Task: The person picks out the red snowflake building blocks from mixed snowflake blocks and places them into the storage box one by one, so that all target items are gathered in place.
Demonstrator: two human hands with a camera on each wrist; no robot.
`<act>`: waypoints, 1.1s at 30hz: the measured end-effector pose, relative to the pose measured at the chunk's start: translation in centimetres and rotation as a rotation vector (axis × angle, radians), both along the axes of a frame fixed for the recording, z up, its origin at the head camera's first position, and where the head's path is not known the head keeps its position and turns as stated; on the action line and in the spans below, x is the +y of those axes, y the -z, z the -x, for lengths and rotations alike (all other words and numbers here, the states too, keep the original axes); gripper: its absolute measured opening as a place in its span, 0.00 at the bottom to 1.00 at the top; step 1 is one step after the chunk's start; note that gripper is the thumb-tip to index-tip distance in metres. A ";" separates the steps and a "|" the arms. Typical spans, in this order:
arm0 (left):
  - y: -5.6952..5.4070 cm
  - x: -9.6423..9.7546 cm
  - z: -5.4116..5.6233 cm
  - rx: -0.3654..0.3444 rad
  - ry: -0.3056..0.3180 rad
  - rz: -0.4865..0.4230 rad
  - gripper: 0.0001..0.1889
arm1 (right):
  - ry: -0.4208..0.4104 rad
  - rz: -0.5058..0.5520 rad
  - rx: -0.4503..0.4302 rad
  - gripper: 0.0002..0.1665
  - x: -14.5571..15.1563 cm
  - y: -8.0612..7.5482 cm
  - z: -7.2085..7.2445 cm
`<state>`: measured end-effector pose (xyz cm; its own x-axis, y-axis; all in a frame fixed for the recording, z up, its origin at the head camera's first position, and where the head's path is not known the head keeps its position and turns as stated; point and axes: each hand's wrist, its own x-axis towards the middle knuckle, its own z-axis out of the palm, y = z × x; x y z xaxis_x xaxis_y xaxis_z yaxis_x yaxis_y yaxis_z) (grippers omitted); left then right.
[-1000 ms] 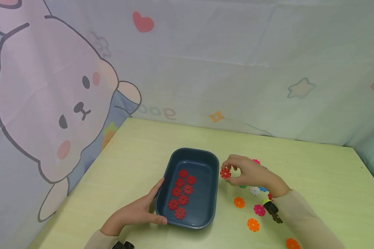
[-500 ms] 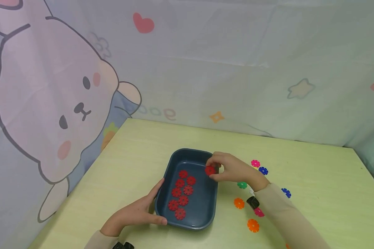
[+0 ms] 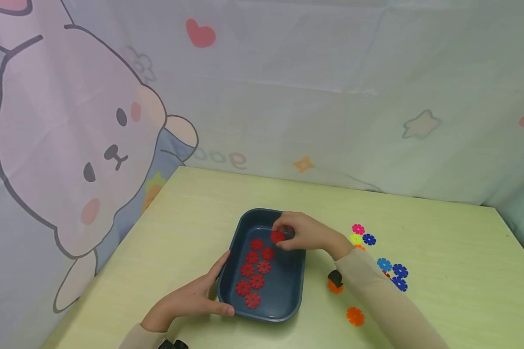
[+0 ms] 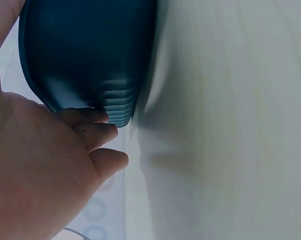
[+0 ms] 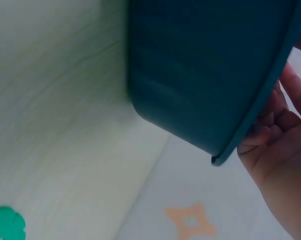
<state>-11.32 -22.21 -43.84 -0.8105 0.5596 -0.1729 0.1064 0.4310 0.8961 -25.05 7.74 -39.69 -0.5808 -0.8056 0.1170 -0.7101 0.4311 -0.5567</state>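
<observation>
A dark blue rectangular tray (image 3: 284,291) stands on the table, with several red notched plastic discs (image 3: 257,281) lying in its left half. My left hand (image 3: 189,298) holds the tray at its near left corner, thumb at the near rim and fingers along the left side. In the left wrist view, the fingers (image 4: 98,135) bend against the tray's outer wall. Over the tray's far right part, my right hand (image 3: 310,233) pinches one red disc (image 3: 277,236) between thumb and fingers. In the right wrist view, the tray wall (image 5: 205,75) hides the disc and fingertips.
Right of the tray lie loose discs: pink (image 3: 358,229), yellow (image 3: 355,239), orange (image 3: 355,316), light blue (image 3: 384,264) and dark blue (image 3: 400,270). The right sleeve (image 3: 375,286) covers part of that group. A printed cloth (image 3: 310,97) hangs behind the table (image 3: 218,194).
My right hand has moved left with the red disc, from beside the tray to over its inside. My left hand and the tray have stayed where they were.
</observation>
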 end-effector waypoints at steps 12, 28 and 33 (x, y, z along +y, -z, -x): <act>0.0 0.3 0.0 -0.012 0.005 -0.001 0.63 | 0.013 -0.074 0.000 0.16 -1.6 1.6 1.5; 0.0 0.5 0.0 0.011 0.003 0.006 0.63 | 0.069 -0.254 0.105 0.18 -2.9 2.2 1.9; 0.0 0.4 0.0 0.005 -0.003 0.009 0.63 | 0.079 -0.293 0.125 0.18 -3.1 2.5 2.0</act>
